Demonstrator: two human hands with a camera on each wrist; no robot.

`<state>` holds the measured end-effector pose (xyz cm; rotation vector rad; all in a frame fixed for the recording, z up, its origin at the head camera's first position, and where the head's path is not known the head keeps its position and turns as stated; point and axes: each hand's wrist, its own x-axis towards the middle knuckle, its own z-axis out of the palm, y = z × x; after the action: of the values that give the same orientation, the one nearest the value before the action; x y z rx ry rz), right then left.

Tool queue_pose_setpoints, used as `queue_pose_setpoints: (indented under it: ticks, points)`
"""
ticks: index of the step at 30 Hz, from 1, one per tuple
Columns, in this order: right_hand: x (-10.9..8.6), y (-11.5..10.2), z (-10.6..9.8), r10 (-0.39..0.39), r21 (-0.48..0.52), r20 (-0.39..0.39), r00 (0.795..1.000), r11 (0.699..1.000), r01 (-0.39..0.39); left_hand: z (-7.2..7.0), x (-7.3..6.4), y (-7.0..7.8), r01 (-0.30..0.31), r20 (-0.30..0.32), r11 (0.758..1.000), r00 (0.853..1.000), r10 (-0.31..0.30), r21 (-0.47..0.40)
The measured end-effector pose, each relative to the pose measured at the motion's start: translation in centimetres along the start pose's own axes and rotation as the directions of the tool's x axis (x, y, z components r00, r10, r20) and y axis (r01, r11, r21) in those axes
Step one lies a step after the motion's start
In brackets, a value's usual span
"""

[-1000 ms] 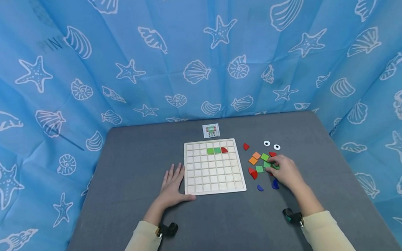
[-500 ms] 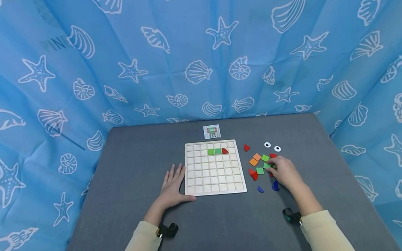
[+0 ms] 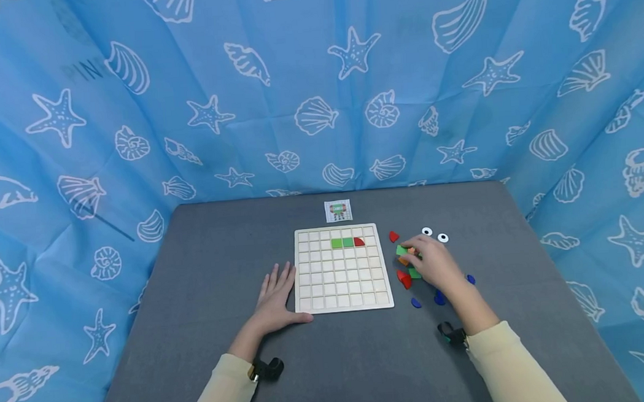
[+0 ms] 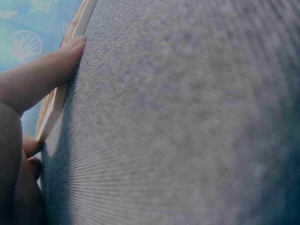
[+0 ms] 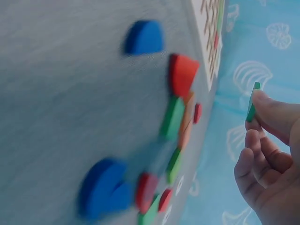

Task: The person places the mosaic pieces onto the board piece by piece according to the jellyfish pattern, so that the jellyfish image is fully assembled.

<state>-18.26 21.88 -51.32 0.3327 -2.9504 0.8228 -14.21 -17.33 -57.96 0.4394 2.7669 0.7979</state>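
My right hand (image 3: 435,262) pinches a green square tile (image 5: 253,103) between thumb and fingertip, raised above the loose pieces. In the head view the green tile overlaps the orange squares. My left hand (image 3: 275,302) rests at the near left corner of a pale wooden grid board (image 3: 340,280). Its fingers lie spread along the left side, and the thumb (image 4: 61,63) touches the near edge. In one upper row of the board sit a light green tile (image 3: 337,243), a darker green tile (image 3: 348,242) and a red quarter-round piece (image 3: 359,242).
Red pieces (image 3: 404,278), green tiles (image 5: 173,117) and blue rounded pieces (image 3: 440,297) lie right of the board, partly hidden by the hand. Two white eye discs (image 3: 443,238) lie beyond them. A small pattern card (image 3: 338,210) lies behind the board. A blue curtain hangs behind the table.
My right hand has lifted the green tile from the loose pieces and moved left towards the board, uncovering a blue piece on the right. The left hand stays at the board.
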Motion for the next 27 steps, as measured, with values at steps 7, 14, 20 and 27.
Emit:
queue_pose_setpoints:
  ticks: [7, 14, 20, 27]
  points:
    - [2.5, -2.2, 1.0, -0.069, 0.016, 0.014, 0.998, 0.997, 0.069, -0.1, -0.1, 0.1, 0.002, 0.007, 1.000, 1.000, -0.002, 0.009]
    - [5.2, -4.5, 2.5, -0.128, 0.036, 0.055, 0.990, 0.991, 0.126, -0.1, -0.1, 0.1, 0.002, 0.007, 1.000, 1.000, -0.002, 0.000]
    - [7.3, -6.9, 4.0, -0.130, 0.027, 0.131, 0.983, 0.991, 0.127, -0.1, 0.0, -0.2, 0.006, 0.002, 1.000, 1.000, -0.006, 0.009]
    - [9.1, -9.1, 5.6, -0.141, 0.013, 0.195, 0.971, 0.990, 0.141, 0.0, 0.2, -0.2, 0.036, 0.044, 0.999, 0.998, -0.037, 0.024]
